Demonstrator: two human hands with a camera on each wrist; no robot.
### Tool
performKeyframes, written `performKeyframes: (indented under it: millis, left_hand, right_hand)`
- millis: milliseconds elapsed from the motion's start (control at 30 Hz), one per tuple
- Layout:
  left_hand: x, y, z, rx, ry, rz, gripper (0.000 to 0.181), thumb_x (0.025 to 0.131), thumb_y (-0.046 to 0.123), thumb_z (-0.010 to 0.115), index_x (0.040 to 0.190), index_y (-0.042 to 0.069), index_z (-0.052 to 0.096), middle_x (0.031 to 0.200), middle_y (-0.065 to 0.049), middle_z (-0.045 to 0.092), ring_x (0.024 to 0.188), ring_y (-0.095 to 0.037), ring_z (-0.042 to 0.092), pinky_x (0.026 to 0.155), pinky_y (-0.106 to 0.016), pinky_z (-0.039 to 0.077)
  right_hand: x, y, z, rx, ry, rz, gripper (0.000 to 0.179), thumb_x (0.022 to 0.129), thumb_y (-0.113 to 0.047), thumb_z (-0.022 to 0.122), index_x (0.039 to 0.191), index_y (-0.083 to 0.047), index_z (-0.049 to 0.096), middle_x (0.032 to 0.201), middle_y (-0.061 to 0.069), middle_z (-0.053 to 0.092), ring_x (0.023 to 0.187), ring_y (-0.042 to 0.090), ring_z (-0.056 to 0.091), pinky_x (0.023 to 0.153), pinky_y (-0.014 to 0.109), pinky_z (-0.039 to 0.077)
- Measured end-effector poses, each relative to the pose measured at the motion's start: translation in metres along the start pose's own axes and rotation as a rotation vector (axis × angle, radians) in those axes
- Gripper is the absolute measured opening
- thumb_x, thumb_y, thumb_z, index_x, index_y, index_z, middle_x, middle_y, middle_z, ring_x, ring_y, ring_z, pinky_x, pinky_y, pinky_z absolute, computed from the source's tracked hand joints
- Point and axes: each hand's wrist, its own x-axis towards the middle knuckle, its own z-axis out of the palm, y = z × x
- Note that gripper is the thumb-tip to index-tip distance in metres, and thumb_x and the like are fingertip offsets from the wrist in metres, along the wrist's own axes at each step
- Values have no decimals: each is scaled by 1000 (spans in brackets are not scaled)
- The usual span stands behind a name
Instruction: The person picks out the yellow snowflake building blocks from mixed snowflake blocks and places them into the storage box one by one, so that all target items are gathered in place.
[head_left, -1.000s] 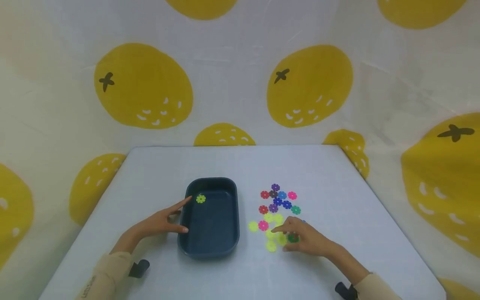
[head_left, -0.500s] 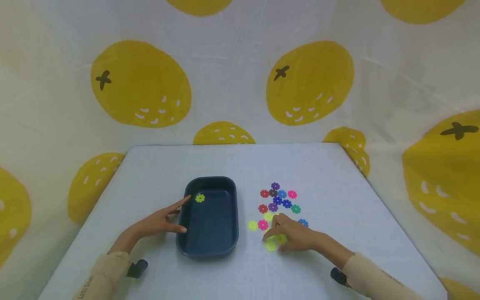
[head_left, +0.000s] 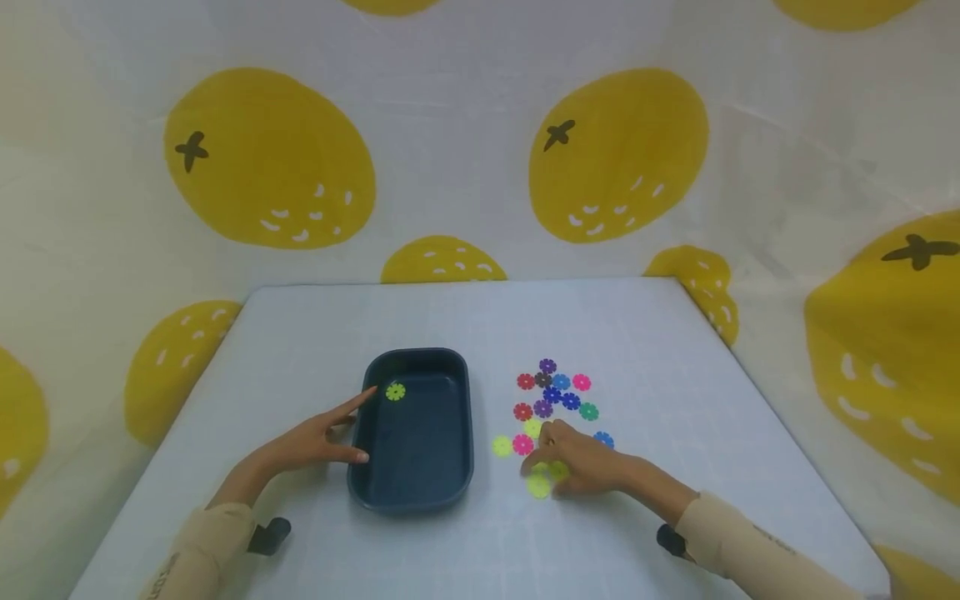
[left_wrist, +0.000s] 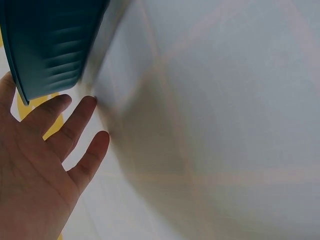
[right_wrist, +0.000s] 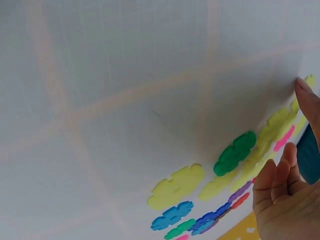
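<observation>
Tray, dark blue, sits left of the table's middle, well short of its far edge; one yellow-green disc inside, by the tray's far-left corner. Left hand is spread, index finger and thumb touching the tray's left rim well apart. Loose discs, mixed colours, lie between the tray and the table's right edge. Right hand is down over the yellow-green ones on the group's near side, fingers bent; I can't tell how far its grip is closed or whether it pinches a disc.

Against a second ago, I see the right hand shifted toward the tray, with the blue disc showing more. Tray contents and left hand unchanged. Right hand covers a green disc in my head view; the right wrist view shows it. Table's near edge is cut off, and the left wrist view crops the tray.
</observation>
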Motion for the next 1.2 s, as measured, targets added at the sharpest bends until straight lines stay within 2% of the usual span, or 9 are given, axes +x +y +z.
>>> performKeyframes:
  millis: [267, 533, 767, 1200]
  left_hand:
    - [0, 0, -1, 0, -2, 8, 104, 82, 42, 79, 160, 29, 12, 164, -22, 14, 143, -52, 28, 110, -72, 30]
    - [0, -1, -1, 0, -6, 32, 104, 83, 40, 79, 161, 28, 11, 164, -24, 15, 142, -52, 30, 109, -72, 30]
    - [1, -4, 0, 1, 5, 16, 104, 82, 43, 79, 160, 30, 12, 164, -22, 15, 143, -51, 30, 111, -71, 29]
    - [2, -5, 0, -2, 2, 10, 105, 81, 43, 80, 160, 30, 12, 164, -22, 15, 142, -52, 31, 110, -72, 29]
  right_hand:
    - [3, 3, 1, -2, -14, -10, 39, 79, -16, 83, 114, -34, 73, 105, -9, 52, 102, 7, 46, 84, 19, 52]
    - [4, 3, 2, -16, -12, -9, 34, 79, -18, 83, 109, -32, 74, 104, -8, 53, 102, 8, 47, 82, 18, 52]
    - [5, 0, -1, -1, -5, -20, 29, 79, -15, 83, 105, -27, 75, 105, -6, 54, 102, 11, 49, 81, 20, 53]
    - [2, -6, 2, -18, 4, 33, 29, 79, -14, 83, 104, -24, 71, 102, -9, 55, 98, 6, 52, 82, 20, 55]
